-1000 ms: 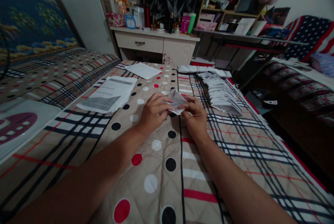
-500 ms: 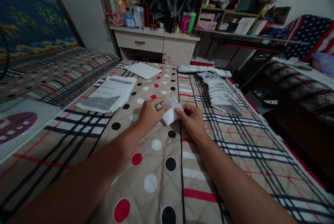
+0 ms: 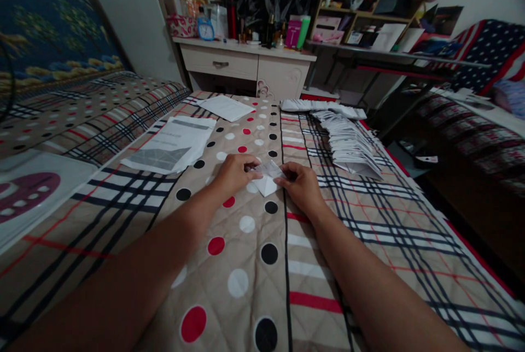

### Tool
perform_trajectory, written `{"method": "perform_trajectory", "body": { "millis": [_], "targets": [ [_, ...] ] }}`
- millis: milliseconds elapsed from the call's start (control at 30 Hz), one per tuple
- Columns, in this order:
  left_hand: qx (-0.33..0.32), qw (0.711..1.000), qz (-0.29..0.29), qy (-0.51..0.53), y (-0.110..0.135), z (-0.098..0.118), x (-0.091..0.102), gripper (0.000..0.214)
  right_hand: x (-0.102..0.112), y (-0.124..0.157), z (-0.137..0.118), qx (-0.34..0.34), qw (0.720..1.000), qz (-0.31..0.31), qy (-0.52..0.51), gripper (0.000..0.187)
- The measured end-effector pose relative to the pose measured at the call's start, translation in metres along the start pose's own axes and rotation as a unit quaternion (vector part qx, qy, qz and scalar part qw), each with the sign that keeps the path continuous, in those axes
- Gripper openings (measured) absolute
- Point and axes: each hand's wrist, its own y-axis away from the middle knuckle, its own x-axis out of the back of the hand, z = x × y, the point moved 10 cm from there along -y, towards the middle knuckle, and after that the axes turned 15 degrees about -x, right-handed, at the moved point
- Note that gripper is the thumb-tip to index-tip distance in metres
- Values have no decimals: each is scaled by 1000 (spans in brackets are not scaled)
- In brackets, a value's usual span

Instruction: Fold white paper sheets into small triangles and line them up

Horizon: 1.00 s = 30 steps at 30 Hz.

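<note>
A small folded piece of white paper (image 3: 268, 183), with faint print on its upper part and a point at the bottom, is held just over the bed. My left hand (image 3: 235, 171) pinches its left corner between thumb and fingers. On the opposite side, my right hand (image 3: 301, 182) grips the right corner with the thumb in front. Right of my hands lies a long row of folded paper pieces (image 3: 348, 141), packed against each other. Its far part (image 3: 320, 105) bends to the left.
A patterned quilt (image 3: 238, 253) covers the bed. Printed sheets (image 3: 170, 144) and another white stack (image 3: 227, 107) lie at the left. A white bag with a purple print (image 3: 33, 193) is at the left edge. Beyond the bed stands a white dresser (image 3: 229, 62).
The folded paper has opened out wider and flatter between my hands. My left thumb has drawn back from its middle to the left corner. The paper row has not moved.
</note>
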Motion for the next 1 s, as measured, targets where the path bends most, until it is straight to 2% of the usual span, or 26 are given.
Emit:
{"method": "perform_trajectory", "body": {
  "millis": [100, 267, 400, 533, 733, 1000],
  "targets": [
    [26, 998, -37, 53, 0, -11, -3, 22, 0, -2, 0, -9, 1000, -12, -1, 12],
    [17, 994, -60, 86, 0, -9, -3, 22, 2, -2, -3, 5, 999, -23, -28, 14],
    [-38, 994, -61, 81, 0, 3, -1, 20, 1, 1, -10, 45, 998, -41, -34, 12],
    [-102, 990, -75, 67, 0, 15, 0, 20, 3, 8, -20, 95, 995, -30, 6, 18],
    [-140, 986, -84, 38, 2, 23, 1, 23, -2, 16, -33, 146, 985, -20, 93, 28],
    [-183, 978, -93, 33, 5, 32, -3, 24, -8, 20, -34, 171, 976, -14, 133, 31]
  ]
}}
